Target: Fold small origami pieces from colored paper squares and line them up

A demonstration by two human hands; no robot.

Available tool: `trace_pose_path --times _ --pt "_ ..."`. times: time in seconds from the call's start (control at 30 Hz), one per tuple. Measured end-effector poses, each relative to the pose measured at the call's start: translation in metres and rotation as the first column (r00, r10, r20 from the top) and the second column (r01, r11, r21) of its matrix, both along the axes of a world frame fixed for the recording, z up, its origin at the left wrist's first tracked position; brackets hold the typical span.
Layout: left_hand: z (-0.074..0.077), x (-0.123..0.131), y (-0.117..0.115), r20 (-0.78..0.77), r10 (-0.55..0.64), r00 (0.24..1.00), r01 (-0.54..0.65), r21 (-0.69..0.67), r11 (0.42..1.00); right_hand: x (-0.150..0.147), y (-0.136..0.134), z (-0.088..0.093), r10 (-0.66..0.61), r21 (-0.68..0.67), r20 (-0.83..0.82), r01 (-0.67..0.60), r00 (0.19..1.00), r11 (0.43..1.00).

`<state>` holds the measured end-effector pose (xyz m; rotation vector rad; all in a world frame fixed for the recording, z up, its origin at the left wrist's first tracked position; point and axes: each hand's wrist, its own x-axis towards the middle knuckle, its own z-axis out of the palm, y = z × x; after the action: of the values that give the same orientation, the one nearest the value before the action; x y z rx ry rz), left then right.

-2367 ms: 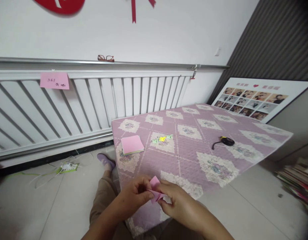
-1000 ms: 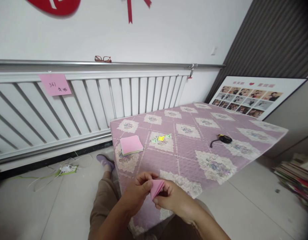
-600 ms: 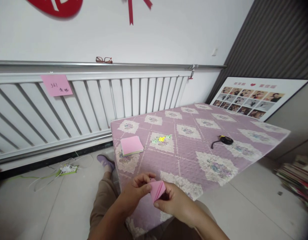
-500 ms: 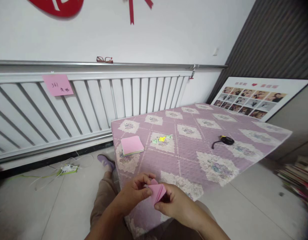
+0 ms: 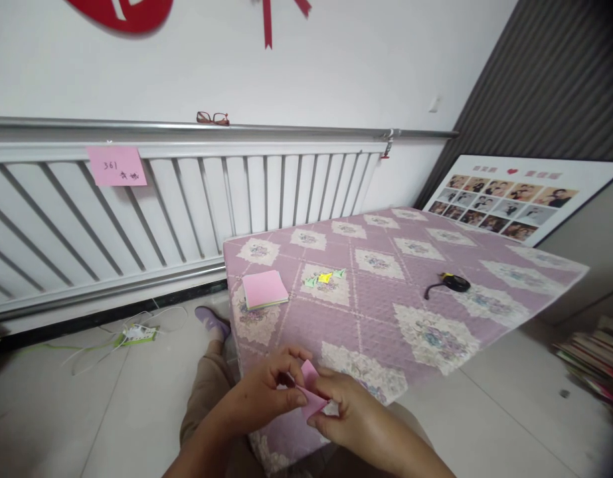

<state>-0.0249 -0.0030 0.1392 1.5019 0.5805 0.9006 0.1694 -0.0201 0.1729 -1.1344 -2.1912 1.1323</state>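
Note:
Between my two hands is a folded piece of pink paper [image 5: 313, 402], held just above the near edge of the table. My left hand [image 5: 275, 387] pinches its left side with thumb and fingers. On the right side, my right hand [image 5: 347, 406] grips it between thumb and fingers, which cover part of the folds. Beyond my left hand lies a stack of square paper [image 5: 265, 289] with a pink sheet on top. Small folded paper pieces, a yellow one [image 5: 325, 278] and green ones [image 5: 339, 273], rest to the right of the stack.
A purple floral cloth covers the table [image 5: 331, 318]. A coiled black cable [image 5: 455, 283] lies at its right. Behind stand a white radiator [image 5: 266, 192] with a pink note [image 5: 117, 166] and glasses [image 5: 213, 119] on the pipe. A power strip [image 5: 138, 334] sits on the floor.
The pink paper has been turned and opened somewhat between my fingers, so a flap now stands up at the back. Both hands still hold it. The view has shifted slightly.

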Motion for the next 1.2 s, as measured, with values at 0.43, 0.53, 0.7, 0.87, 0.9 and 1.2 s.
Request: trace_pose_path --times 0.43,0.53,0.7,0.87,0.9,1.2 --pt "0.000 0.003 -0.007 -0.136 0.161 0.978 -0.148 0.102 0.984 0.000 -0.002 0.002 -0.056 -0.062 -0.022 0.054 0.998 0.997" --pt "-0.005 0.003 -0.007 -0.127 0.189 0.974 -0.185 0.042 0.982 0.003 0.000 0.003 -0.078 -0.083 -0.075 0.072 0.994 0.994" --pt "-0.012 0.006 -0.008 -0.157 0.235 0.959 -0.249 -0.079 0.965 0.004 0.005 -0.008 -0.201 -0.031 -0.080 0.199 0.976 0.979" --pt "-0.017 0.018 -0.010 -0.161 0.321 0.933 -0.349 -0.193 0.917 -0.002 0.010 -0.025 -0.356 -0.091 -0.103 0.348 0.929 0.933" --pt "-0.017 0.021 -0.010 -0.150 0.335 0.930 -0.360 -0.199 0.911 -0.003 0.011 -0.027 -0.380 -0.104 -0.115 0.369 0.918 0.924" --pt "-0.017 0.036 -0.011 -0.044 0.444 0.895 -0.437 -0.288 0.852 -0.004 0.013 -0.038 -0.443 -0.150 -0.248 0.417 0.862 0.896"
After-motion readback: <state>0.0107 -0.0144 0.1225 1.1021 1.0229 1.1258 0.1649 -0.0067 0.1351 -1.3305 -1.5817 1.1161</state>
